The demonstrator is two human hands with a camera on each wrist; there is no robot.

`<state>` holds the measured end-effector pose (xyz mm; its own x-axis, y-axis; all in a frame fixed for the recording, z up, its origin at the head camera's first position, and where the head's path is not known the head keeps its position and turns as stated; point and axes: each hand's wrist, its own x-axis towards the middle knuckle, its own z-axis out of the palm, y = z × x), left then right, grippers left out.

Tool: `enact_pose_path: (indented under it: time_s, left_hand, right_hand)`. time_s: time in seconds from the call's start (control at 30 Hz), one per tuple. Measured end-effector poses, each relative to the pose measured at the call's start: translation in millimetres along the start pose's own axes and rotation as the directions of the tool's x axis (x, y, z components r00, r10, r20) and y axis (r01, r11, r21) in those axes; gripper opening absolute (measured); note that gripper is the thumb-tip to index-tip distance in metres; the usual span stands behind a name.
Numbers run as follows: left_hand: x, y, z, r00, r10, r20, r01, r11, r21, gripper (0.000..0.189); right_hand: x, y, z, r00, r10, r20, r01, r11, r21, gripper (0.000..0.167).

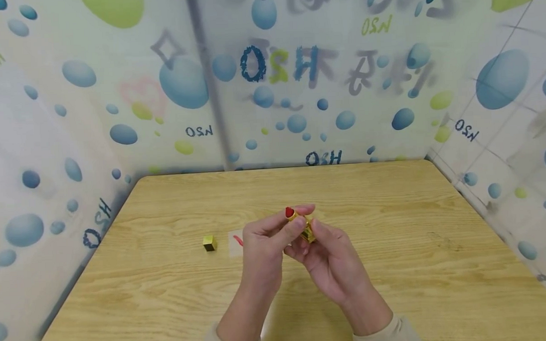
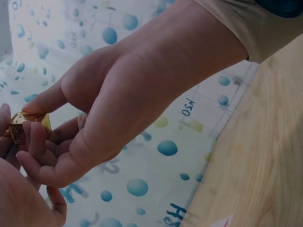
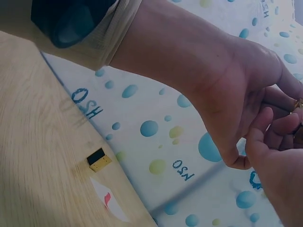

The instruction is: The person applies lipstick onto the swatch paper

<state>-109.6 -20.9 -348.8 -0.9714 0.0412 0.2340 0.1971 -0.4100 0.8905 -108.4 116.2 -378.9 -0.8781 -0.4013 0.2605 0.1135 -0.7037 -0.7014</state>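
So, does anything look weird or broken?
Yes: letters on the blue-spotted white backdrop run backwards, O before H. A red streak marks the thin white sheet. The red-tipped gold lipstick shows no damage.

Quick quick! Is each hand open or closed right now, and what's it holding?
Left grip: closed, pinching the lipstick near its red tip.
Right grip: closed, holding the same lipstick lower down.

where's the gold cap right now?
In the head view, the gold cap sits on the table, just left of the red-marked paper and the left hand.
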Motion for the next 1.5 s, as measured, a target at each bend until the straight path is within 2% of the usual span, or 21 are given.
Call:
enact_pose_path:
  time_s: [0.2, 0.33, 0.53, 0.63, 0.73, 0.8, 0.87, 0.93, 1.1, 1.17, 1.37, 1.5]
  left_hand:
    - [0.5, -1.9, 0.6, 0.999, -0.014, -0.033, 0.013, 1.0, -0.008, 0.013]
    - [1.6, -4.4, 0.0, 0.998, -0.038, -0.054, 0.036, 0.999, -0.027, 0.015]
    - [3.2, -8.6, -1.5, 0.994, -0.066, -0.093, 0.062, 0.997, -0.052, 0.021]
    - [4.0, -10.1, -1.7, 0.992, -0.069, -0.104, 0.063, 0.996, -0.063, 0.019]
    - [5.1, -11.6, -1.7, 0.991, -0.068, -0.116, 0.059, 0.995, -0.082, 0.017]
    - [5.8, -12.3, -1.2, 0.99, -0.069, -0.123, 0.058, 0.994, -0.094, 0.016]
    - [6.4, -13.3, -0.8, 0.988, -0.07, -0.134, 0.056, 0.993, -0.103, 0.014]
    - [6.6, -14.4, -0.4, 0.987, -0.072, -0.144, 0.057, 0.993, -0.108, 0.013]
    - [7.0, -15.4, -0.9, 0.986, -0.066, -0.155, 0.049, 0.993, -0.108, 0.013]
    - [6.7, -15.7, -1.5, 0.986, -0.062, -0.158, 0.044, 0.993, -0.113, 0.013]
    - [4.7, -16.1, -1.6, 0.986, -0.045, -0.163, 0.024, 0.991, -0.128, 0.013]
    - [3.8, -17.2, -1.8, 0.985, -0.037, -0.171, 0.014, 0.991, -0.134, 0.011]
  right_hand:
    - [-1.7, 2, 0, 0.997, -0.075, -0.023, 0.071, 0.985, -0.159, 0.04]
    - [-1.0, 5, -1, 0.989, -0.131, -0.07, 0.113, 0.968, -0.223, 0.035]
    - [1.5, 10, -1, 0.958, -0.258, -0.125, 0.206, 0.923, -0.326, 0.032]
    - [2.2, 13, 1, 0.938, -0.306, -0.166, 0.227, 0.899, -0.375, 0.034]
    - [1.5, 15, 4, 0.906, -0.352, -0.233, 0.2, 0.844, -0.498, 0.031]
    - [0.9, 15, 5, 0.882, -0.392, -0.263, 0.169, 0.782, -0.599, 0.028]
    - [0.9, 17, 4, 0.861, -0.441, -0.253, 0.168, 0.717, -0.677, 0.027]
    - [1.2, 19, 2, 0.843, -0.499, -0.202, 0.21, 0.65, -0.73, 0.027]
    - [4.0, 26, -5, 0.785, -0.619, -0.034, 0.377, 0.521, -0.766, 0.031]
    - [5.6, 28, -6, 0.771, -0.637, 0.004, 0.416, 0.498, -0.761, 0.032]
    - [9.3, 31, -8, 0.749, -0.656, 0.092, 0.488, 0.452, -0.747, 0.037]
    - [11.3, 33, -9, 0.726, -0.675, 0.133, 0.511, 0.4, -0.761, 0.035]
